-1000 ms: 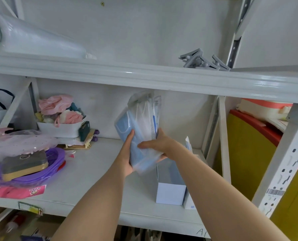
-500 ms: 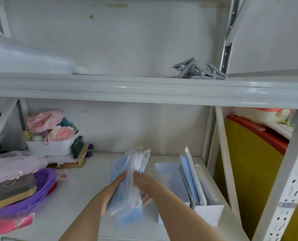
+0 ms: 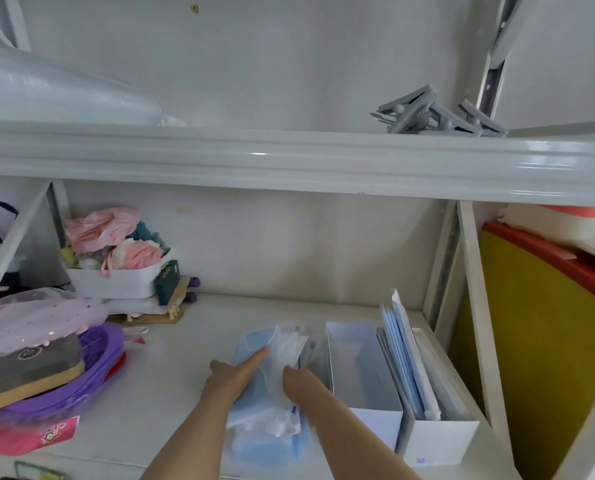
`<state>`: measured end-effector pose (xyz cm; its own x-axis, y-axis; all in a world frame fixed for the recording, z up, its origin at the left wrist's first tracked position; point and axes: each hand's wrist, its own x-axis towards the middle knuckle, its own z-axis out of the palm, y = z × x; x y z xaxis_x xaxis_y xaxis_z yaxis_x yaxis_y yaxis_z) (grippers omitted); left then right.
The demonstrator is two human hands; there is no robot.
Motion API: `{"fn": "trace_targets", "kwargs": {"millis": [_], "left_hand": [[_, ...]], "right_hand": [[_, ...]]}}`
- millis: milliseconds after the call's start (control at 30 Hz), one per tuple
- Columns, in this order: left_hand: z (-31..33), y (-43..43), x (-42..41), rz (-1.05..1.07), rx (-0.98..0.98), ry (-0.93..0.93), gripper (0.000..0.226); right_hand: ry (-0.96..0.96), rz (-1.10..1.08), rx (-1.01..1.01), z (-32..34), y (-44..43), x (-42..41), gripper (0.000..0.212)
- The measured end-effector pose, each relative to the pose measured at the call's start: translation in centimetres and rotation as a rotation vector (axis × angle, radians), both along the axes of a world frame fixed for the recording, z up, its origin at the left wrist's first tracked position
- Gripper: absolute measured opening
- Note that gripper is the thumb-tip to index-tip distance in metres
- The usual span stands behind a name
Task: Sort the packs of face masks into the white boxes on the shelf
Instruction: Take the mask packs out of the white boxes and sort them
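A stack of blue face mask packs [image 3: 272, 407] in clear plastic lies on the white shelf [image 3: 171, 368], just left of the boxes. My left hand [image 3: 235, 374] rests on the left side of the packs, fingers stretched over them. My right hand [image 3: 298, 379] grips the packs from the right. Two white boxes stand at the shelf's right end: the nearer left box [image 3: 365, 396] looks empty, and the right box [image 3: 438, 434] holds several upright blue and white mask packs [image 3: 405, 358].
A purple basket [image 3: 95, 358] with a dark box and pink tulle sits at the left. A white bin of pink cloths [image 3: 116, 278] stands at the back left. Grey clips [image 3: 431, 116] lie on the upper shelf. A yellow and red panel [image 3: 538, 341] is beyond the right post.
Both hands have brought the stack of mask packs down from mid-air onto the shelf surface beside the white boxes. The view has tilted downward and closer.
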<state>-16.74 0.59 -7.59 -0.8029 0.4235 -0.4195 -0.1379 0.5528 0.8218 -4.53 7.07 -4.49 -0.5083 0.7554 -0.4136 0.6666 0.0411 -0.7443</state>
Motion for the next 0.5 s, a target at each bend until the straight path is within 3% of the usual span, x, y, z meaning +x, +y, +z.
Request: {"fn": "trace_targets", "kwargs": {"millis": [133,333,500], "left_hand": [[0.0,-0.9,-1.1,0.015,-0.039,0.135,0.114],[-0.1,-0.2,-0.9,-0.176,-0.096,0.139,0.094],[0.3,-0.5,-1.0,-0.122,-0.185,0.254,0.103]], "right_hand": [[0.047,-0.034,0.211,-1.3,-0.2,-0.5,0.053],[0.054,0.111,0.079,-1.4,-0.7,-0.7,0.069],[0.221,-0.099,0.538,2.9,0.2,1.5,0.039]]}}
